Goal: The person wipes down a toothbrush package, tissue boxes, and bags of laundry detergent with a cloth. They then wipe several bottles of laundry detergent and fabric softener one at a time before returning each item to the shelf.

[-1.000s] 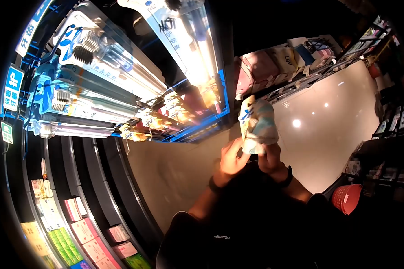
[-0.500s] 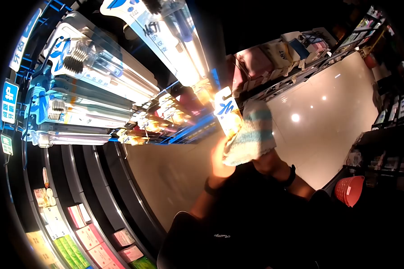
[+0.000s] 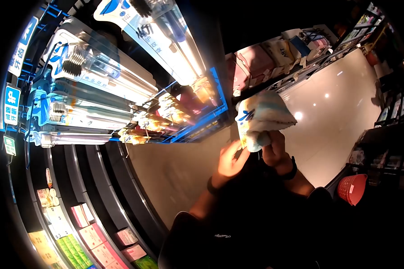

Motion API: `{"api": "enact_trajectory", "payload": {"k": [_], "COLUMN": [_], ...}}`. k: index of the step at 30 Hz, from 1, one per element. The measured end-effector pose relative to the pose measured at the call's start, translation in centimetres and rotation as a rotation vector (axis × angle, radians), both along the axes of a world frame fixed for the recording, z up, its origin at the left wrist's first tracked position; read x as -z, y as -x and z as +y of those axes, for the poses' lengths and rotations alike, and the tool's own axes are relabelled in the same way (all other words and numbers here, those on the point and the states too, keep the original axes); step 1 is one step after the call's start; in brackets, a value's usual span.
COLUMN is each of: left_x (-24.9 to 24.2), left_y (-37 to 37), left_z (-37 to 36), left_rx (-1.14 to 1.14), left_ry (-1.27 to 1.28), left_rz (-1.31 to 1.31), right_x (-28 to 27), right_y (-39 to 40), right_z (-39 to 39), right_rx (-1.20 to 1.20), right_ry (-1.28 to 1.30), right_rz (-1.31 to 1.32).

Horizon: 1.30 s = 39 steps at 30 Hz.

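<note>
A striped towel (image 3: 274, 110) in white and pale teal hangs folded between my hands, with a yellow and blue printed package (image 3: 244, 117) at its left edge. My left hand (image 3: 232, 159) pinches the lower end of this package, thumb and fingers together. Around the towel's lower part, my right hand (image 3: 275, 150) is closed, its fingers partly hidden by the cloth. Packaged toothbrushes (image 3: 98, 67) hang on a blue wire rack (image 3: 222, 92) to the upper left of my hands.
Shelves (image 3: 107, 193) with boxed goods (image 3: 94, 237) curve along the lower left. Folded textiles (image 3: 256, 62) lie on a display behind the towel. A red basket (image 3: 351, 190) stands at the right, beside the shiny floor (image 3: 318, 139).
The towel and package have moved right and turned, and the package now lies flatter against the towel. My left hand has moved slightly right and now shows more clearly.
</note>
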State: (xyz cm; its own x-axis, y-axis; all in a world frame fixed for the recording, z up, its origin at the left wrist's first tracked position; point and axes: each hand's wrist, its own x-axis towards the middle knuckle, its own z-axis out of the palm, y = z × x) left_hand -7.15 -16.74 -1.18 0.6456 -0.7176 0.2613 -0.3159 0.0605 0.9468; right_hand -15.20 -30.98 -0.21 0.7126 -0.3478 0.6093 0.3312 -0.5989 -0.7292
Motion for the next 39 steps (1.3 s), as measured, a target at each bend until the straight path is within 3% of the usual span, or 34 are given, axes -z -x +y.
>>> {"api": "enact_trajectory", "payload": {"k": [3, 4, 5, 7, 8, 11, 12, 15, 17, 21, 25, 27, 29, 30, 33, 38, 39], "left_x": [0.6, 0.8, 1.0, 0.0, -1.7, -0.7, -0.7, -1.2, 0.0, -0.1, 0.2, 0.3, -0.4, -0.4, 0.3, 1.9, 2.5], "left_y": [-0.1, -0.2, -0.4, -0.3, -0.4, -1.3, -1.0, -1.1, -0.8, -0.6, -0.3, -0.4, -0.8, -1.1, -1.8, -2.8, -3.1], "left_z": [0.1, 0.2, 0.0, 0.0, 0.1, 0.1, 0.0, -0.2, -0.1, 0.0, 0.4, 0.4, 0.7, 0.8, 1.1, 0.9, 0.8], "left_rx": [-0.107, -0.11, -0.204, -0.301, -0.321, -0.263, -0.258, -0.178, -0.107, -0.02, -0.101, -0.164, -0.231, -0.252, -0.306, -0.388, -0.406], "left_ry": [0.05, 0.1, 0.138, 0.158, 0.136, 0.129, 0.145, 0.06, -0.026, -0.018, 0.055, 0.181, 0.132, 0.141, 0.166, 0.181, 0.183], "left_rz": [-0.014, 0.18, 0.077, 0.36, 0.557, 0.255, 0.328, -0.025, 0.005, -0.041, 0.107, 0.189, 0.488, 0.457, 0.369, 0.313, 0.316], "right_x": [-2.0, -1.3, -0.6, 1.0, 1.7, 3.3, 3.5, 2.0, 0.8, -2.1, -1.7, 0.5, 2.2, 3.3, 2.4, 4.1, 4.1], "right_y": [-0.8, -0.3, 0.2, 0.6, 0.8, 1.7, 1.8, 1.3, 0.7, -0.7, -0.8, 0.2, 0.9, 1.1, 1.1, 2.6, 2.8], "right_z": [0.5, 0.6, 0.7, 0.6, 1.0, 0.8, 0.8, 0.9, 0.9, -0.3, 0.6, 0.2, 0.6, 0.7, 0.2, -0.8, -1.0], "right_rx": [-0.052, -0.152, -0.241, -0.386, -0.347, -0.392, -0.364, -0.254, -0.155, -0.06, -0.175, -0.275, -0.383, -0.361, -0.495, -0.409, -0.362], "right_ry": [0.129, 0.056, -0.019, 0.0, 0.067, 0.089, 0.077, -0.012, -0.142, 0.044, -0.031, 0.12, 0.192, 0.202, -0.009, -0.386, -0.353], "right_rz": [-0.041, 0.035, 0.115, 0.256, 0.236, 0.332, 0.292, 0.19, 0.148, 0.015, 0.054, 0.238, 0.437, 0.449, 0.493, 0.6, 0.558]}}
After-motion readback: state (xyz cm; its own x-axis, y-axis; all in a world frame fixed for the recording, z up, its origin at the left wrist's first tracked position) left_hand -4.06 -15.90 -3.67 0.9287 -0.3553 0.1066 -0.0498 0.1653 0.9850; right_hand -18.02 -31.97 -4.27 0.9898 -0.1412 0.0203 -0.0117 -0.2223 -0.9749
